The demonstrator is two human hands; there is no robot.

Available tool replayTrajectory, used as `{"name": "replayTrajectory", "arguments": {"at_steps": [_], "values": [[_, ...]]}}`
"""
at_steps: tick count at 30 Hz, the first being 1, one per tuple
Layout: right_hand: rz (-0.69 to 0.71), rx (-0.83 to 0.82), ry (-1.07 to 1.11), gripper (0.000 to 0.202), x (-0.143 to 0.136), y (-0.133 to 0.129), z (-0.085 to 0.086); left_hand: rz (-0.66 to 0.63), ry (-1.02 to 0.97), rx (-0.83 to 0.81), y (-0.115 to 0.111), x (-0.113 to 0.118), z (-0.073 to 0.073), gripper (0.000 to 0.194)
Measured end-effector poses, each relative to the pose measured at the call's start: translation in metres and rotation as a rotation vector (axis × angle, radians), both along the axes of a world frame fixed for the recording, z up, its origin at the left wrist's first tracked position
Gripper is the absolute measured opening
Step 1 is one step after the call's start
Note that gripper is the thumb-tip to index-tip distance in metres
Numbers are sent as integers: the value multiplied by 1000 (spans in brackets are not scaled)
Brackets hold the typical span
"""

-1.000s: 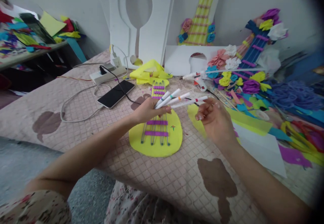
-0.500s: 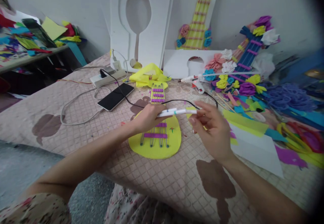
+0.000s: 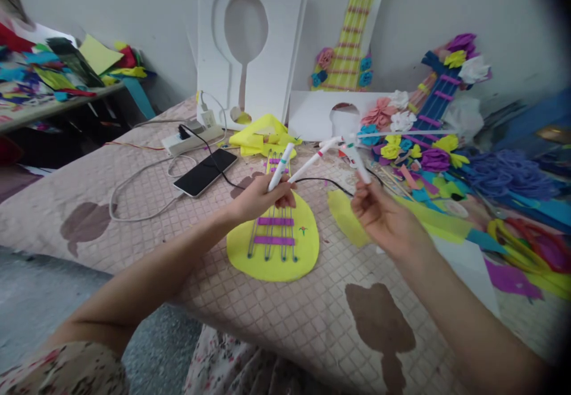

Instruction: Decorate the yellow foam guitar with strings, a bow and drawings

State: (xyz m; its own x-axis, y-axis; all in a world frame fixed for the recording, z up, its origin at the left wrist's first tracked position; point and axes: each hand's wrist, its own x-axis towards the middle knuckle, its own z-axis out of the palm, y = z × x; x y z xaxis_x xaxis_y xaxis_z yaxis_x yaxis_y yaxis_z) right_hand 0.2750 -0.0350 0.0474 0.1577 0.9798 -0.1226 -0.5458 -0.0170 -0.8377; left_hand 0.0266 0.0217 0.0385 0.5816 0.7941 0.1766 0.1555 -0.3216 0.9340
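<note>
My left hand [image 3: 261, 197] is closed around two white marker pens, one with a teal band [image 3: 280, 170] and one with a red band [image 3: 310, 166]. They fan apart above the hand. In my right hand [image 3: 388, 216] a third white marker pen [image 3: 359, 164], with a green band near its upper end, is pinched between the fingers and tilts upward. Beneath my left hand lies a yellow guitar-shaped cutout [image 3: 273, 267] with purple strips and dark strings running along it. A small red and green flower drawing [image 3: 303, 230] shows on its right side.
A phone [image 3: 205, 172] and a power strip [image 3: 190, 139] with cables lie left. Behind stand white boards [image 3: 283, 44] with cutouts, a yellow guitar neck [image 3: 354, 32] and a blue flowered guitar [image 3: 439, 94]. A glue gun [image 3: 350, 152], paper scraps and red-handled scissors [image 3: 535, 243] sit right.
The marker pens, held level and close together between my hands before, are now apart. My right hand has drawn away with one pen upright; the pens in my left hand now point upward.
</note>
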Motion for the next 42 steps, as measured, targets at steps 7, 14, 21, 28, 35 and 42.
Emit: {"name": "replayTrajectory", "arguments": {"at_steps": [7, 14, 21, 28, 35, 42], "values": [[400, -176, 134, 14, -48, -16, -27, -34, -140, -120, -8, 7, -1, 11], [561, 8, -283, 14, -64, -8, -17, -81, -39, -40, -14, 7, 1, 22], [407, -48, -121, 14, -58, -4, -17, 33, -126, 24, -8, 7, -5, 14], [367, 16, -108, 15, -63, -4, -24, 136, 192, 265, -18, 6, -3, 39], [272, 38, -236, 23, -65, -7, -27, 6, 350, 418, -20, 5, -4, 19], [197, 80, -234, 29, -68, -12, -20, -163, 309, 417, -20, 4, 0, 20]]}}
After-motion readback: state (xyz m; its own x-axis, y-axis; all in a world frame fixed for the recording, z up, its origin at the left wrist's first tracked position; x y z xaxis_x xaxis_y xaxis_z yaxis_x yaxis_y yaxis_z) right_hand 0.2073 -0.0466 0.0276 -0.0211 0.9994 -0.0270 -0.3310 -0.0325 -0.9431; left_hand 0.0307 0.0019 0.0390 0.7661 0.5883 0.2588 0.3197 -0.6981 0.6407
